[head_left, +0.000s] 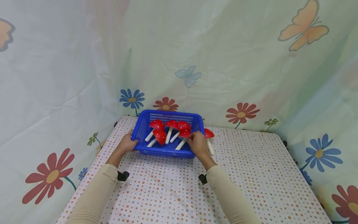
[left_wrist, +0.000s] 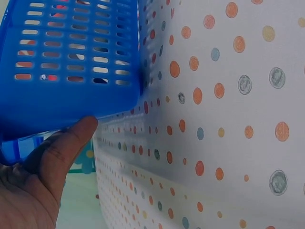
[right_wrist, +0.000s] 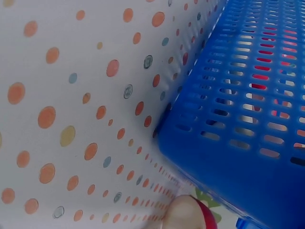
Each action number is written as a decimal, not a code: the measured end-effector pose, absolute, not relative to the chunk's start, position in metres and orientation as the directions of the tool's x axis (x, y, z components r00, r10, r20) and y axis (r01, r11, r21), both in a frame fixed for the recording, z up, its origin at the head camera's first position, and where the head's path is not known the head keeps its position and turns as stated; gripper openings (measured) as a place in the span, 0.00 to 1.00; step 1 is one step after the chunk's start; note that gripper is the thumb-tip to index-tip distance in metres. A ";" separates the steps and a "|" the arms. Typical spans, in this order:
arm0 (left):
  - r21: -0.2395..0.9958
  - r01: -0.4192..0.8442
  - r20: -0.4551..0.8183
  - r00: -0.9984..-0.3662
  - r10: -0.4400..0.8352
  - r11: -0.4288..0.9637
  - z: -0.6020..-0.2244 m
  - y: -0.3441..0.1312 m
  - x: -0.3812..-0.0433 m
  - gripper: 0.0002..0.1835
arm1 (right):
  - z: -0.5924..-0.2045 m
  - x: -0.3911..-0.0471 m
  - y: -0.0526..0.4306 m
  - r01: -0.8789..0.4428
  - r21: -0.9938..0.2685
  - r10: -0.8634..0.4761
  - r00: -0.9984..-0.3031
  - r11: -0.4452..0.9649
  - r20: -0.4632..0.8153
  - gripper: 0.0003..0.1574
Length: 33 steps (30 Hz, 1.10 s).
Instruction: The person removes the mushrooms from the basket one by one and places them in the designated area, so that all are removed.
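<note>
A blue plastic basket (head_left: 165, 152) with slotted walls sits toward the back of the table. Several toy mushrooms, such as one with a white-spotted red cap (head_left: 158, 124), lie inside it. At the basket's left end my left hand (head_left: 127, 143) grips the rim; its thumb (left_wrist: 71, 148) lies against the outer wall in the left wrist view. My right hand (head_left: 199, 143) reaches over the right end, its fingers pinching the red cap of a mushroom (head_left: 182, 143) in the basket. The right wrist view shows the basket wall (right_wrist: 228, 157) but not the fingers.
Another toy mushroom (head_left: 209, 146) lies on the table just outside the basket's right end. A dotted cloth (head_left: 251, 174) covers the table. Flowered and butterfly-printed curtains (head_left: 223, 77) hang close behind and at both sides.
</note>
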<state>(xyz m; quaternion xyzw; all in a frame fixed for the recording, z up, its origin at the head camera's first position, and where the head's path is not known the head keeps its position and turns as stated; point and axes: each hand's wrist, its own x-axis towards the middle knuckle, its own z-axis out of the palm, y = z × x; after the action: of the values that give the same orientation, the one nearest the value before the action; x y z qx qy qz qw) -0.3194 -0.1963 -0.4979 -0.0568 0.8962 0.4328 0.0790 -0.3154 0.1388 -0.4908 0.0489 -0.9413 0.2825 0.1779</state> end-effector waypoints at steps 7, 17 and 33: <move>0.769 -0.164 -0.175 -0.984 -0.044 0.618 -0.497 -0.194 -0.319 0.35 | -0.487 -0.316 0.140 -0.174 -0.546 0.046 -0.930 0.820 0.364 0.07; 0.773 -0.155 -0.169 -0.985 -0.037 0.616 -0.498 -0.194 -0.319 0.34 | -0.483 -0.316 0.149 -0.238 -0.541 0.080 -0.864 0.806 0.498 0.08; 0.793 -0.162 -0.176 -0.984 -0.034 0.587 -0.501 -0.195 -0.320 0.33 | -0.463 -0.317 0.184 -0.386 -0.690 0.229 -0.749 0.612 0.622 0.06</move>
<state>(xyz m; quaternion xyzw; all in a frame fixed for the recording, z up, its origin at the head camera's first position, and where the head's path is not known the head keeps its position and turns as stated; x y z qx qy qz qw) -0.3203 -0.1946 -0.5009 -0.0550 0.8881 0.4508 0.0709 -0.3172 0.1837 -0.4628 0.0474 -0.8263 0.4376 0.3513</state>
